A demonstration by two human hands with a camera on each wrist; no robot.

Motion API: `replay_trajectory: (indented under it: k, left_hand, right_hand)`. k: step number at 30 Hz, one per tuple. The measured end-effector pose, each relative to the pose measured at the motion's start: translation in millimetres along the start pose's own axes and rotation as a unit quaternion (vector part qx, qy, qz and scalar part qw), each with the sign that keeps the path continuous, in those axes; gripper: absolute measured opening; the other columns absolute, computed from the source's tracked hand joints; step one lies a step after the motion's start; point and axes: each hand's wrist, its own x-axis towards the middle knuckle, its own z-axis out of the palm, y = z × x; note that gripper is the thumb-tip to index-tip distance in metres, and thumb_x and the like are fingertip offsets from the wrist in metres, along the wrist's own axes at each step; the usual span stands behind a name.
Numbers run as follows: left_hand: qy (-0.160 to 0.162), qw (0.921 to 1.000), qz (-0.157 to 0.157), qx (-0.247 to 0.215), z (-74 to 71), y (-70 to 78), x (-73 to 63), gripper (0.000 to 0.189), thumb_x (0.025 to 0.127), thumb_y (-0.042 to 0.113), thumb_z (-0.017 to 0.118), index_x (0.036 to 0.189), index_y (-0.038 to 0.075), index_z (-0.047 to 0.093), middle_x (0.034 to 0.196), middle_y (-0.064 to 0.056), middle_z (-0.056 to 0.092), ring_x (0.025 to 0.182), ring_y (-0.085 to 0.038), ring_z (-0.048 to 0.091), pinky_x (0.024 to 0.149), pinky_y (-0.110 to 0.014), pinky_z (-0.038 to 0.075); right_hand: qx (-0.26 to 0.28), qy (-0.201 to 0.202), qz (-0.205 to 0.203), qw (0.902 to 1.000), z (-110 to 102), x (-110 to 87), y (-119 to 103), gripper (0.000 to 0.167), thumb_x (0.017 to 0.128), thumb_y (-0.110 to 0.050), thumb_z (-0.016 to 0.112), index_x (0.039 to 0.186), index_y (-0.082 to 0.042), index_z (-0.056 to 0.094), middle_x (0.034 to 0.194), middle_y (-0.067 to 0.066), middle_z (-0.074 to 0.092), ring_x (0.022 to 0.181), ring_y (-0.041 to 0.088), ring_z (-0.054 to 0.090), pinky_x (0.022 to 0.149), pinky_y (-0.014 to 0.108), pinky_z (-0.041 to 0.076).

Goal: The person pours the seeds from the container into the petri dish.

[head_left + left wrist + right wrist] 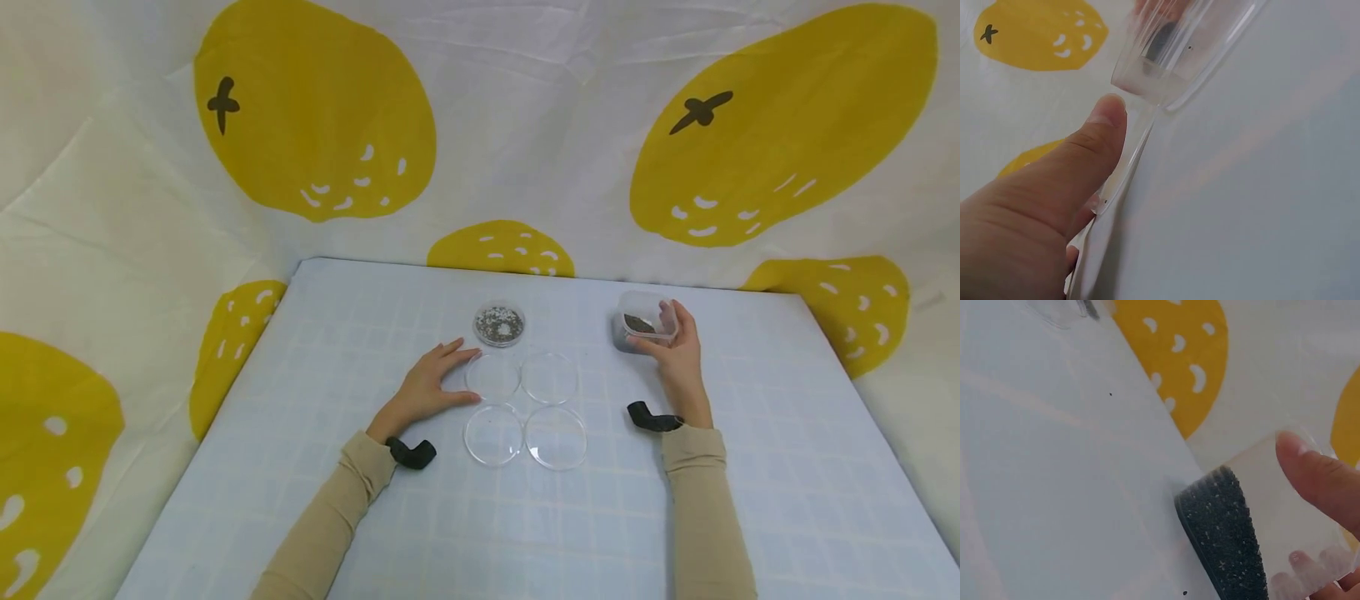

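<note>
Four clear round petri dishes stand in a two-by-two group on the table. My left hand [427,385] spans the back-left petri dish [492,377], with thumb and fingers at opposite sides of its rim. In the left wrist view, the thumb [1094,134] lies along the clear dish wall [1132,150]. My right hand [678,358] grips a clear plastic tub [647,303] by its right side, thumb at the front and fingers behind. Dark grains [1222,537] fill the tub's lower part. The tub is close over the table at the back right.
Behind the group stands another round dish [499,325] holding dark grains with pale patches. The other dishes are the back-right one [550,377], front-left one [493,435] and front-right one [556,437]. A patterned cloth [525,167] hangs behind the table. Dark specks lie on the tabletop [1085,487].
</note>
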Motion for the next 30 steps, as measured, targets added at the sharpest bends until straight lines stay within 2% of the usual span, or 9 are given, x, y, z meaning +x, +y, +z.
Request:
replay_trajectory:
  k: [3,4,8,11,16,20,25,30]
  left_hand:
    - [0.004,1.0,-0.001,0.002,-0.3,1.1,0.1,0.076,0.079,0.052,0.079,0.146,0.028,0.051,0.158,-0.008,0.035,0.143,-0.039,0.031,0.114,-0.061,0.028]
    - [0.005,1.0,-0.001,0.002,-0.1,1.2,0.3,0.076,0.079,0.051,0.08,0.146,0.028,0.051,0.158,-0.009,0.035,0.143,-0.039,0.031,0.114,-0.061,0.028]
    - [0.017,0.9998,0.003,0.004,1.5,1.4,1.0,0.075,0.079,0.049,0.08,0.144,0.026,0.053,0.157,-0.01,0.037,0.142,-0.037,0.034,0.113,-0.06,0.03]
    - [0.02,0.9997,-0.001,0.009,2.6,1.9,1.7,0.075,0.079,0.05,0.081,0.144,0.026,0.053,0.156,-0.009,0.038,0.142,-0.037,0.034,0.113,-0.06,0.031]
    - [0.03,0.9994,-0.015,0.012,4.1,3.1,2.8,0.076,0.077,0.05,0.082,0.144,0.025,0.054,0.155,-0.008,0.04,0.141,-0.035,0.036,0.115,-0.055,0.03]
    - [0.036,0.9991,-0.02,0.01,5.3,4.9,4.0,0.077,0.076,0.051,0.082,0.143,0.024,0.055,0.155,-0.009,0.041,0.141,-0.034,0.037,0.116,-0.054,0.029]
    - [0.045,0.9988,-0.019,0.011,6.0,6.4,4.0,0.077,0.076,0.051,0.083,0.142,0.023,0.056,0.153,-0.011,0.042,0.14,-0.036,0.039,0.114,-0.056,0.031]
    - [0.052,0.9985,-0.014,0.01,7.0,6.0,4.2,0.077,0.075,0.05,0.084,0.142,0.022,0.056,0.152,-0.012,0.044,0.138,-0.037,0.04,0.113,-0.057,0.033]
  right_hand:
    - [-0.027,0.011,-0.005,0.9996,6.4,-3.9,-6.5,0.102,0.074,0.014,0.079,0.156,-0.01,0.022,0.161,0.011,0.025,0.146,0.02,0.024,0.095,0.012,0.043]
    - [-0.037,0.015,-0.004,0.9992,7.8,-5.1,-8.1,0.103,0.074,0.013,0.08,0.156,-0.009,0.023,0.16,0.012,0.026,0.147,0.024,0.022,0.095,0.013,0.043]
    - [-0.069,0.022,0.009,0.9973,9.5,-7.2,-11.9,0.103,0.073,0.009,0.083,0.156,-0.008,0.023,0.159,0.012,0.027,0.145,0.028,0.023,0.093,0.012,0.042]
    - [-0.088,0.029,0.015,0.9956,6.5,-4.3,-7.2,0.105,0.073,0.005,0.085,0.157,-0.01,0.024,0.159,0.008,0.029,0.144,0.025,0.025,0.094,0.012,0.041]
    - [-0.114,0.057,0.0,0.9919,1.5,1.8,6.8,0.105,0.069,0.001,0.089,0.155,-0.014,0.03,0.154,0.002,0.036,0.14,0.016,0.029,0.105,0.018,0.036]
    - [-0.127,0.075,-0.015,0.9889,0.4,2.8,7.8,0.103,0.067,0.0,0.091,0.153,-0.015,0.035,0.152,0.001,0.039,0.138,0.014,0.031,0.112,0.027,0.032]
    - [-0.144,0.081,-0.025,0.9859,4.7,1.6,-5.0,0.101,0.068,-0.004,0.091,0.151,-0.018,0.037,0.151,0.001,0.04,0.139,0.015,0.033,0.115,0.033,0.03]
    - [-0.141,0.089,-0.06,0.9842,23.1,-8.5,-36.0,0.098,0.065,0.002,0.091,0.148,-0.014,0.04,0.149,0.006,0.042,0.139,0.018,0.033,0.117,0.037,0.027]
